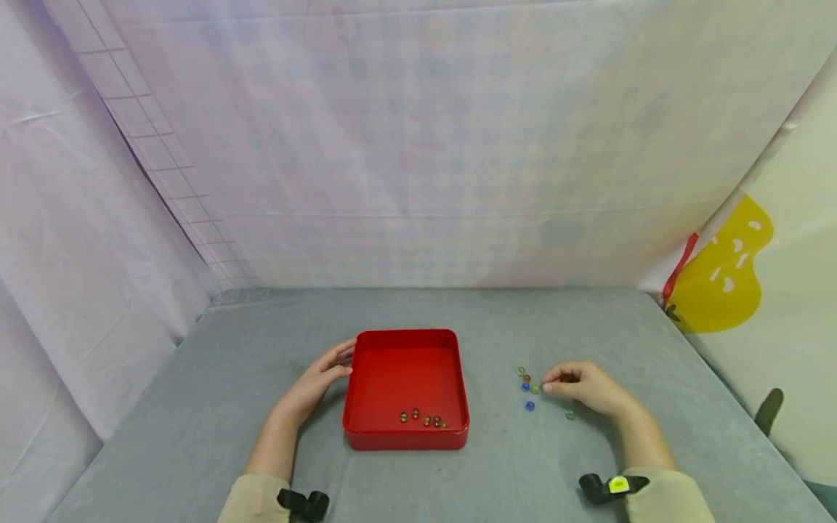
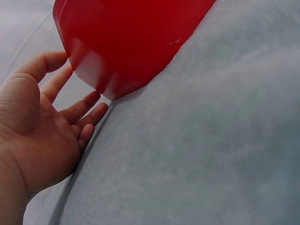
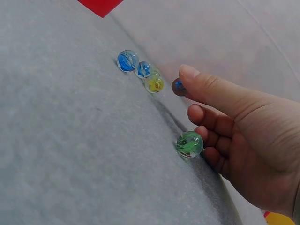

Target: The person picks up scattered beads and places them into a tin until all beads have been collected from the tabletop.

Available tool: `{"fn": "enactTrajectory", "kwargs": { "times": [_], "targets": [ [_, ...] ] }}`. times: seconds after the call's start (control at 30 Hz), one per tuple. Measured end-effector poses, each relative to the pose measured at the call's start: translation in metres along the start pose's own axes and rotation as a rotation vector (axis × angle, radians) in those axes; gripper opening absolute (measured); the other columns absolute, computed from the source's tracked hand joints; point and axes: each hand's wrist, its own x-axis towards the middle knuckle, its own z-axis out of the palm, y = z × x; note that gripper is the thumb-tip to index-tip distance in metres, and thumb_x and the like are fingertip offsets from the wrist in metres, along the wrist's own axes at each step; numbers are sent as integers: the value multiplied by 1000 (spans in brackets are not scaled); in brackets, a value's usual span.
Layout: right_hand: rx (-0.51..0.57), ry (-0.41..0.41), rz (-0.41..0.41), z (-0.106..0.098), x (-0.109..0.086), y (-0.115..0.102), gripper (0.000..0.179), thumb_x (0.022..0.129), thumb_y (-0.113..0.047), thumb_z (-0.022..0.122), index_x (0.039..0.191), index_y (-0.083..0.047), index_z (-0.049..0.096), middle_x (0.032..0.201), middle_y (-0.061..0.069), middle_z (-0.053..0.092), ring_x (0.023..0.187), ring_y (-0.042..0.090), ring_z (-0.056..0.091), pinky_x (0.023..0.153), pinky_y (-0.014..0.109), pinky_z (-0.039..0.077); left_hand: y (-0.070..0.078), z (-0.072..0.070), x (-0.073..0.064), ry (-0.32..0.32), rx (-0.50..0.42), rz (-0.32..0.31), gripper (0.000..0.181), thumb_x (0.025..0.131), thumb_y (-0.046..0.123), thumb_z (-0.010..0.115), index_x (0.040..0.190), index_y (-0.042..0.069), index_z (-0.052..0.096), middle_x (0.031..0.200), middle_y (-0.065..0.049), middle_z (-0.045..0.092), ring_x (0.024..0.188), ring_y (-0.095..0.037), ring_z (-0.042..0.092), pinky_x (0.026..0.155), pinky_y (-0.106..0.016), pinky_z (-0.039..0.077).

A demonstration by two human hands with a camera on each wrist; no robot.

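Note:
A square red tray [image 1: 406,440] lies on the table, with several dark glass marbles [image 1: 437,421] near its front wall. My left hand [image 2: 44,122] rests its fingertips against the tray's outer left side, fingers fairly straight. To the tray's right, my right hand [image 1: 588,388] pinches a dark marble with some blue [image 3: 178,87] at the thumb tip; the index finger is mostly hidden behind it. Just left of that hand sit loose marbles: blue [image 3: 127,61], yellow [image 3: 154,84] and orange [image 1: 527,378] among them. A green marble [image 3: 190,144] lies beneath the curled lower fingers.
Grey cloth covers the table [image 1: 288,319]. A white patterned curtain [image 1: 405,145] hangs along the back edge, with more white fabric [image 1: 78,218] at the left. On the right wall shows a yellow printed shape [image 1: 719,290].

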Motion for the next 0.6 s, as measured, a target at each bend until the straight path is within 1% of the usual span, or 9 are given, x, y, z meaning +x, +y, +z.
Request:
{"fn": "enactTrajectory", "kwargs": {
  "times": [0.23, 0.4, 0.6],
  "targets": [
    [-12, 37, -14, 2, 2, -3, 14, 88, -17, 70, 96, -5, 71, 89, 3, 66, 79, 9, 56, 67, 26, 46, 0, 0, 0, -1, 5, 7, 53, 97, 14, 54, 148, 14, 38, 147, -14, 37, 135, -31, 31, 107, -57, 20],
    [-32, 70, -66, 5, 4, -10, 11, 88, -14, 70, 93, -5, 71, 87, 1, 65, 77, 9, 56, 65, 26, 46, 1, 0, -1, 2, -4, 2, 53, 97, 13, 54, 148, 14, 38, 148, -14, 37, 135, -30, 31, 107, -57, 20],
    [-71, 144, -112, 13, 3, -41, 9, 86, -5, 69, 92, 2, 70, 81, 2, 64, 72, 10, 54, 62, 25, 44, 0, 0, 1, 1, 0, 1, 53, 97, 14, 54, 148, 14, 38, 148, -14, 37, 135, -31, 30, 107, -57, 19]
  ]
}}
